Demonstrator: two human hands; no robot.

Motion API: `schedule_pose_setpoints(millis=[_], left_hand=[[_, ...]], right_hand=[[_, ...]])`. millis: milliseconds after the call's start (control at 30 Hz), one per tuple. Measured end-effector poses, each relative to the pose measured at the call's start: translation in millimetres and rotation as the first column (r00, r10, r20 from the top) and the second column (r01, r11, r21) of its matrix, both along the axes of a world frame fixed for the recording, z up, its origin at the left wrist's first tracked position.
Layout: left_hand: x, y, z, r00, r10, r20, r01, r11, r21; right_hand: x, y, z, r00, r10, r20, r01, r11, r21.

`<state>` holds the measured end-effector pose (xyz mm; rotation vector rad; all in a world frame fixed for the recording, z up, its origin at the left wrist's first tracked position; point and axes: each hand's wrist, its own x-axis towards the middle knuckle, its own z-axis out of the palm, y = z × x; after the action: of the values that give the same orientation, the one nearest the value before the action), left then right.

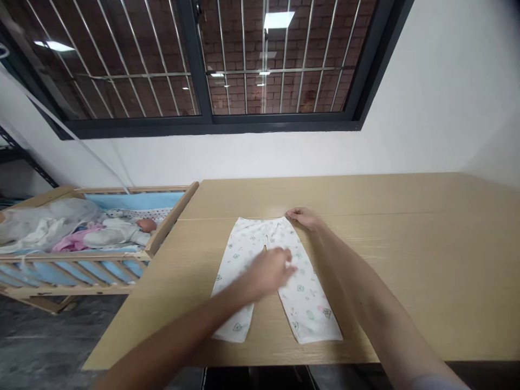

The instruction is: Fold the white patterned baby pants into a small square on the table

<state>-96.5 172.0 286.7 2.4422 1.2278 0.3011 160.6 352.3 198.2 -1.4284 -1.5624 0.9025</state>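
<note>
While the left hand (270, 272) hung blurred above the pants (300, 281), fingers half curled and its grip impossible to tell, they lay flat beneath it on the table (406, 260), legs toward the person. Just beyond it, to its right, the right hand (304, 218) had its fingertips at the waistband's corner, whether pinching or merely touching I could not tell. Farther off, a crib (173, 219) stood left of both hands, a window (203, 92) beyond them.
</note>
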Motion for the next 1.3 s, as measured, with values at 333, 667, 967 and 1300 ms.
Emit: schedule_pose_setpoints(millis=[333, 667, 967, 1300], left_hand=[[50.5, -101.8, -48.4, 0.947, -0.310, -0.087, 0.313, 0.950, 0.020], [62.0, -110.7, -57.0, 0.920, -0.334, -0.206, 0.365, 0.921, 0.139], [44.1, -107.9, -36.9, 0.996, -0.074, 0.049, 0.077, 0.995, -0.058], [-54.9, -129.3, -30.0, 0.404, 0.564, 0.720, -0.054, 0.801, -0.597]], right_hand=[[-7.5, -2.0, 1.2, 0.994, 0.092, -0.055, -0.094, 0.995, -0.035], [-17.3, -5.7, 3.2, 0.998, 0.051, -0.022, -0.052, 0.998, -0.040], [-31.8, -14.9, 35.0, 0.999, -0.018, 0.046, 0.020, 0.998, -0.056], [-111.3, 8.0, 85.5, 0.972, -0.118, 0.204, 0.123, 0.992, -0.010]])
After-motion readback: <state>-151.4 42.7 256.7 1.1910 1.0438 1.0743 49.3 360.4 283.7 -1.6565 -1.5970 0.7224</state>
